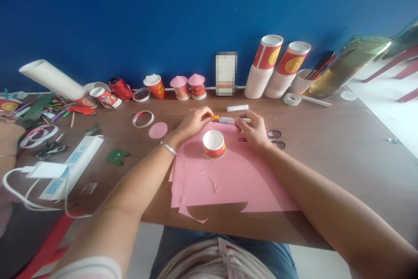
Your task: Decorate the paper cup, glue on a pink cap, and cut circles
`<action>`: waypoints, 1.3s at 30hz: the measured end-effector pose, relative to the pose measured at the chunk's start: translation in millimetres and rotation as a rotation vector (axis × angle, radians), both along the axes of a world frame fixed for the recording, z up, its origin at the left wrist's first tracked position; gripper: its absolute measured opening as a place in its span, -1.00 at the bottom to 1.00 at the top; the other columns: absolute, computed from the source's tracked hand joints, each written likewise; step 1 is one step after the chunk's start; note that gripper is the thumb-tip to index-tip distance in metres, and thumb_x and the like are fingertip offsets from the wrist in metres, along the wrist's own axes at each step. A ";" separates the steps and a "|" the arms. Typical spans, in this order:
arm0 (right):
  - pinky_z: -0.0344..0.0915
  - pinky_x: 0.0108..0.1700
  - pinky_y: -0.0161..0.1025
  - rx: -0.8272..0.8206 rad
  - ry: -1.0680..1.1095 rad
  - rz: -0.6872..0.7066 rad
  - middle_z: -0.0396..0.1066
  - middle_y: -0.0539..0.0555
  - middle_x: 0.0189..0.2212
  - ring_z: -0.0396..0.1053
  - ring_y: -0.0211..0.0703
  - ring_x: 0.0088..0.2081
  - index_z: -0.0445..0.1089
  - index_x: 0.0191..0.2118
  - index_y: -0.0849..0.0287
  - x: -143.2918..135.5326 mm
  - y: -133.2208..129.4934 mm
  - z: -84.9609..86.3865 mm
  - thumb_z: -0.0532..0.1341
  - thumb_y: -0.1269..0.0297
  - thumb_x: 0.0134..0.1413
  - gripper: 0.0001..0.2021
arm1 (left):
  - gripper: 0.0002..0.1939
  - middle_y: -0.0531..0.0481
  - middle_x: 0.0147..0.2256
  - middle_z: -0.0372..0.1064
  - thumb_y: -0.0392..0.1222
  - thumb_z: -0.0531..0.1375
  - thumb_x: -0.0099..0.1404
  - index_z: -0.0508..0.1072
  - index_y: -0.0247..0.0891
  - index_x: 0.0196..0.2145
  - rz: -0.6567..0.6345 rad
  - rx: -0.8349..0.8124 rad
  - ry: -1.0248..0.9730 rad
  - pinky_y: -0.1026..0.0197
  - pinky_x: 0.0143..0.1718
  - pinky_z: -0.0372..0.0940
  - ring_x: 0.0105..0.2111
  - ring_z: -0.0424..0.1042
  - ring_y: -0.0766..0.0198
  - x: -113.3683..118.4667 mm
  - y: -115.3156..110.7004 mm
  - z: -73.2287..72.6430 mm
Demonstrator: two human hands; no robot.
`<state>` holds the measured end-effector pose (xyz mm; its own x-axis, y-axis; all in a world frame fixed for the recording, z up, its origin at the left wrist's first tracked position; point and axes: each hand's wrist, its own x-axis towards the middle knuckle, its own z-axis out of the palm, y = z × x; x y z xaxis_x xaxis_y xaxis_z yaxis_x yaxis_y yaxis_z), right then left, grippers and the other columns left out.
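Between my hands lies a slim white pen (226,120) with an orange end. My left hand (197,119) pinches that orange end; whether it is a separate cap I cannot tell. My right hand (253,129) is closed round the other part of the pen. Just below them a short cut-down red and white paper cup (214,150) stands upright on stacked pink paper (209,192). Thin pink offcuts (214,181) lie on the sheets. Scissors (276,134) rest beside my right wrist, their blades partly behind it. A white glue stick (237,108) lies beyond my hands.
Two small pink-roofed cups (197,89) stand by the wall. Farther right are stacked paper cups (259,81), a tape roll (292,99) and a large bottle (349,65). A pink disc (158,130), a power strip (73,168) and cables lie left; another person's arm (11,139) shows there.
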<state>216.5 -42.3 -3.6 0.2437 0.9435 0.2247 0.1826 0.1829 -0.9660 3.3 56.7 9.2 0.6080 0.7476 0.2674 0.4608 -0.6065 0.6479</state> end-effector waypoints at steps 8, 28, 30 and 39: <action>0.32 -0.43 -0.27 -0.026 0.044 0.064 0.38 -0.05 -0.58 0.32 -0.28 -0.54 0.41 -0.44 0.14 4.8 3.9 -2.0 0.36 -0.05 0.10 -0.65 | -0.94 -0.05 -0.22 0.59 -0.21 0.25 0.36 0.52 -0.22 -0.25 -0.069 0.095 -0.009 0.16 -0.15 0.37 -0.22 0.53 0.20 -3.3 0.5 -5.7; 0.33 -0.38 -0.22 -0.055 0.026 0.026 0.44 0.02 -0.50 0.35 -0.21 -0.49 0.45 -0.31 0.13 8.1 12.1 -5.7 0.32 -0.26 0.12 -0.52 | -0.88 -0.06 -0.22 0.56 -0.14 0.23 0.42 0.51 -0.22 -0.23 -0.048 0.179 -0.068 0.15 -0.12 0.33 -0.21 0.51 0.19 -1.8 -3.2 -6.4; 0.37 -0.26 -0.15 0.043 -0.271 -0.100 0.50 0.07 -0.37 0.42 -0.11 -0.36 0.50 -0.10 0.11 15.2 13.2 -7.9 0.21 -0.21 0.26 -0.54 | -0.89 -0.06 -0.24 0.56 -0.15 0.23 0.41 0.51 -0.22 -0.23 0.020 0.173 -0.067 0.13 -0.13 0.33 -0.23 0.51 0.17 -3.3 0.5 -7.9; 0.34 -0.04 0.02 0.150 -1.147 -0.055 0.54 0.21 -0.13 0.36 0.15 -0.04 0.60 -0.19 0.09 32.9 13.0 -22.3 0.27 0.27 0.24 -0.86 | -0.97 -0.10 -0.24 0.55 -0.29 0.24 0.38 0.50 -0.23 -0.26 0.078 0.197 0.113 0.09 -0.10 0.34 -0.18 0.50 0.11 -6.7 14.2 -22.4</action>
<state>249.4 -29.3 -25.9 -0.1358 0.8829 0.4495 0.9489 0.2464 -0.1972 -3.4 70.9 -13.2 0.5851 0.7333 0.3463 0.5737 -0.6761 0.4623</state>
